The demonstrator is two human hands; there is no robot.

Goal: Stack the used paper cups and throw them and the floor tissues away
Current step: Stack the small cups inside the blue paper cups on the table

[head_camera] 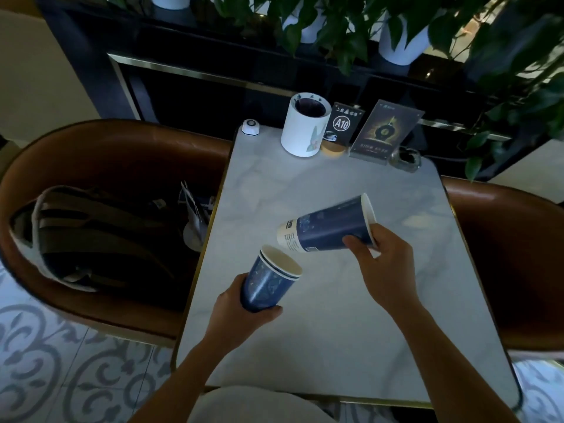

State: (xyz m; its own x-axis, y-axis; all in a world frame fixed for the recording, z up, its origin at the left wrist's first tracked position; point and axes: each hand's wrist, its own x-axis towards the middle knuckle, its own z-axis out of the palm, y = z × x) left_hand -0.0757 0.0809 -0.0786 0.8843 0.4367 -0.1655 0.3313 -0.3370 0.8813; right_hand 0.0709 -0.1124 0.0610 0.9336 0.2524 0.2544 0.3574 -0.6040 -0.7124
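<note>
Gripping tilted cup (328, 228), right-hand fingers (355, 243) underneath.

Two bare arms show, with no sleeves on them. There is no watch, no ring and no band on the wrists or fingers. The left hand (244, 303) and the right hand (384, 257) have short nails. Below the near edge of the table (335, 331), a bit of light grey cloth (250, 407) covers the person's lap.
</note>
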